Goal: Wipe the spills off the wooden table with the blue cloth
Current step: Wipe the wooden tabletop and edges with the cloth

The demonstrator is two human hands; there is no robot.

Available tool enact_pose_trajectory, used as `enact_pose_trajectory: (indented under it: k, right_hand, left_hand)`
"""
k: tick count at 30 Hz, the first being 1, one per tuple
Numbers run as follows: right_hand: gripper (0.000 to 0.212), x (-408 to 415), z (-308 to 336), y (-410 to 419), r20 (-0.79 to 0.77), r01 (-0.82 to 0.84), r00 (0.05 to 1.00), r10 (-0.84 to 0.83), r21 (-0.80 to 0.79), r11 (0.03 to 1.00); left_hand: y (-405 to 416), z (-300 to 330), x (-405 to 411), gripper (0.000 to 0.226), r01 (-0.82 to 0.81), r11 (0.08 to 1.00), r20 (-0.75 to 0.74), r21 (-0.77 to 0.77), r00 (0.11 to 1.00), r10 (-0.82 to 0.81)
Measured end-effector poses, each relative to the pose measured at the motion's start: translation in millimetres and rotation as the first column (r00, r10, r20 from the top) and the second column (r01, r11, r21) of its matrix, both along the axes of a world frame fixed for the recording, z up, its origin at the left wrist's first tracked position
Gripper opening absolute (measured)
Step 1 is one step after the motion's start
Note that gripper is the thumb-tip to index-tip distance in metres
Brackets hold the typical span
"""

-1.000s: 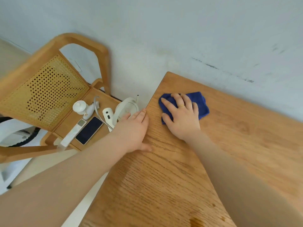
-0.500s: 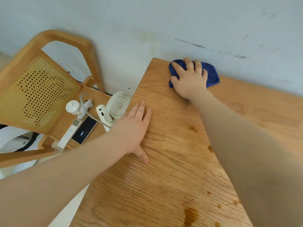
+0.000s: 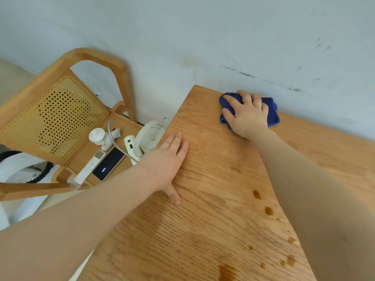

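Note:
The blue cloth (image 3: 272, 110) lies bunched on the wooden table (image 3: 213, 230) at its far edge, close to the wall. My right hand (image 3: 246, 115) presses down on it with fingers curled into the fabric, a ring on one finger. My left hand (image 3: 167, 159) rests flat on the table's left edge, fingers together, holding nothing. Brown spill drops (image 3: 256, 194) dot the wood beside my right forearm, and a larger wet patch (image 3: 227, 271) sits at the near edge.
A wooden chair (image 3: 56, 118) with a cane back stands left of the table. Its seat holds a phone (image 3: 108, 164), a white remote (image 3: 89, 167), a round white device (image 3: 150, 136) and other small white gadgets. The grey wall (image 3: 223, 37) runs behind the table.
My right hand pushed the cloth from near the table's left corner away to the far edge by the wall, where it stays. My left hand stays flat on the table edge.

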State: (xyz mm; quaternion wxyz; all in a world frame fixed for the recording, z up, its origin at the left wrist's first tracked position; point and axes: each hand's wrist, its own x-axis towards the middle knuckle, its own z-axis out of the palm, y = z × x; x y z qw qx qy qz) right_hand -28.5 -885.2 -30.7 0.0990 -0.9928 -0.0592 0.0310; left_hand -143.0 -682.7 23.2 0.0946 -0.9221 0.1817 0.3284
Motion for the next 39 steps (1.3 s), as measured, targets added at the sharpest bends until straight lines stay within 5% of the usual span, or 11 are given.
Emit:
enact_pose_trajectory:
  k: [4,14,23,28,35,39]
  right_hand:
    - [0.045,2.7,-1.4,5.4,-0.004,0.061,0.998,-0.061,0.004,0.998]
    - [0.053,-113.5,2.0,-7.8,0.017,-0.257,0.966,0.256,0.074,0.964]
    - [0.040,-7.7,-3.0,-3.3,0.036,0.227,0.972,-0.230,0.075,0.971]
    - [0.040,-57.5,0.9,0.6,0.013,0.205,0.978,-0.206,0.062,0.977]
    - [0.061,-108.2,7.4,2.1,-0.027,-0.031,0.999,0.032,0.038,0.999]
    - [0.042,-62.3,0.4,-0.1,0.057,0.241,0.968,-0.243,0.039,0.970]
  left_hand:
    - [1.2,0.1,-3.2,0.146,-0.038,0.999,-0.009,-0.030,0.999,0.038]
    - [-7.9,10.0,-2.2,0.149,-0.031,1.000,0.034,0.002,0.999,0.031]
    - [2.2,-3.0,-2.4,0.147,-0.020,0.997,0.032,-0.068,0.999,0.022]
    - [6.5,-3.0,-4.1,0.147,-0.038,0.992,0.032,-0.124,0.999,0.042]
    - [15.4,-5.4,-3.6,0.145,-0.017,0.974,0.054,-0.227,0.998,0.030]
    - [16.9,-8.3,-0.4,0.146,0.013,0.976,0.084,-0.219,0.996,0.006]
